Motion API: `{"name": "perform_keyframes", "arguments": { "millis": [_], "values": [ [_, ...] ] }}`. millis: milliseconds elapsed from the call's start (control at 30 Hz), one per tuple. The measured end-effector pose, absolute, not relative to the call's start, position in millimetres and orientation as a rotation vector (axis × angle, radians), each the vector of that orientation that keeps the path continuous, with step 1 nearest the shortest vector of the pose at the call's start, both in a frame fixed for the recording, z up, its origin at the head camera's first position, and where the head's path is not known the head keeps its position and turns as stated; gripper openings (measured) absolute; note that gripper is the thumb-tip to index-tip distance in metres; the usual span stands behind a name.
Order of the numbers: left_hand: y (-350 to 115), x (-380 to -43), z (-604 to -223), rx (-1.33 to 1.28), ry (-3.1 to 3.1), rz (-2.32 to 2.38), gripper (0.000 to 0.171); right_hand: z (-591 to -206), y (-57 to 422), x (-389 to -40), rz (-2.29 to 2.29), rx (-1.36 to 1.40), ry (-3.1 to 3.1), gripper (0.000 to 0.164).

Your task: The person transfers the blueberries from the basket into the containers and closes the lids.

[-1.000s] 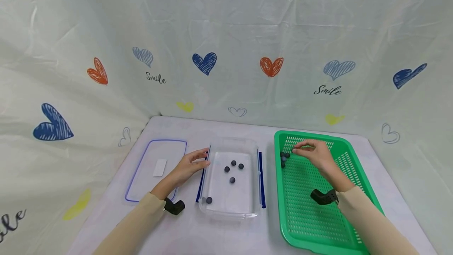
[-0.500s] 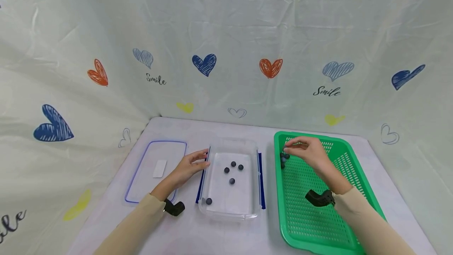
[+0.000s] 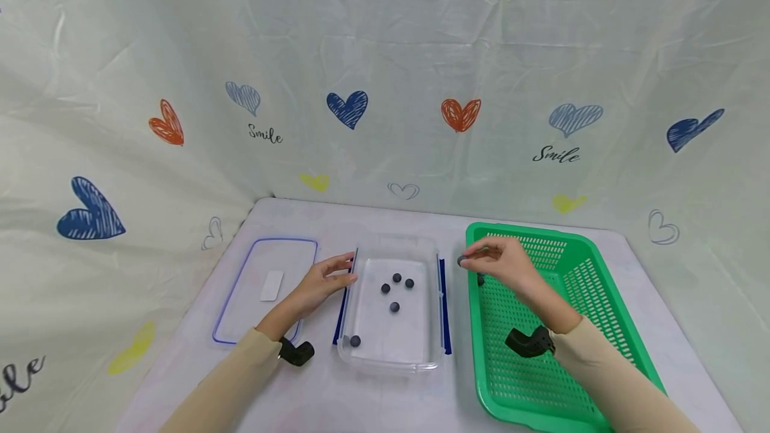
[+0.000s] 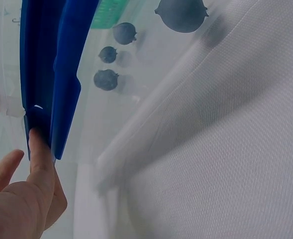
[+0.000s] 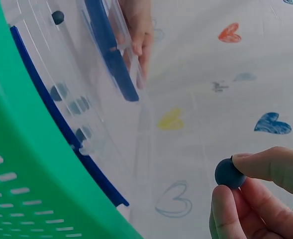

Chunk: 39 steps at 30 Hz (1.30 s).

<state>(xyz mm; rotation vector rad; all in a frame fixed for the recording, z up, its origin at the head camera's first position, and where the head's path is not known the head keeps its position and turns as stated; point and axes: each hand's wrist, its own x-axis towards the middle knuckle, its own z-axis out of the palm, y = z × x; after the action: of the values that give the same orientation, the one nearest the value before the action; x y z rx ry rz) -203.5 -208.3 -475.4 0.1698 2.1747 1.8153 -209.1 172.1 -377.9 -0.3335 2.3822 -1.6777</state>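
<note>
Over the left rim of the green basket (image 3: 477, 353), my right hand (image 3: 504, 264) pinches a blueberry (image 5: 230, 173) between thumb and fingertips. One more blueberry (image 3: 480, 279) shows in the basket under that hand, which may hide others. To the left is a clear plastic container (image 3: 416, 336) with several blueberries (image 3: 394, 307) spread over its floor. My left hand (image 3: 321, 282) touches the container's left side, its fingers nearly straight. In the left wrist view a fingertip of it rests against the blue latch flap (image 4: 66, 64), which hangs outward.
A clear lid with a blue edge (image 3: 283, 239) lies flat on the left, partly under my left forearm, with a white rectangular piece (image 3: 272, 285) on it. A second blue latch flap (image 3: 445, 306) sticks out on the container's right side. Behind the table hangs a heart-print curtain (image 3: 385, 52).
My right hand has moved left from inside the basket to above its left rim, carrying a blueberry. My left hand and the container have stayed in place.
</note>
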Motion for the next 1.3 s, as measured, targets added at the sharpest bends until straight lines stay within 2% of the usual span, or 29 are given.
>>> {"name": "perform_keyframes", "arguments": {
  "millis": [733, 1300],
  "values": [
    [-208, -202, -475, 0.123, 2.183, 1.816, 0.065, -382, 137, -208, -1.620, -0.476, 2.298, 0.019],
    [-208, -203, -475, 0.158, 2.161, 1.830, 0.064, -381, 133, -211, -1.642, -0.475, 2.298, 0.021]
  ]
}}
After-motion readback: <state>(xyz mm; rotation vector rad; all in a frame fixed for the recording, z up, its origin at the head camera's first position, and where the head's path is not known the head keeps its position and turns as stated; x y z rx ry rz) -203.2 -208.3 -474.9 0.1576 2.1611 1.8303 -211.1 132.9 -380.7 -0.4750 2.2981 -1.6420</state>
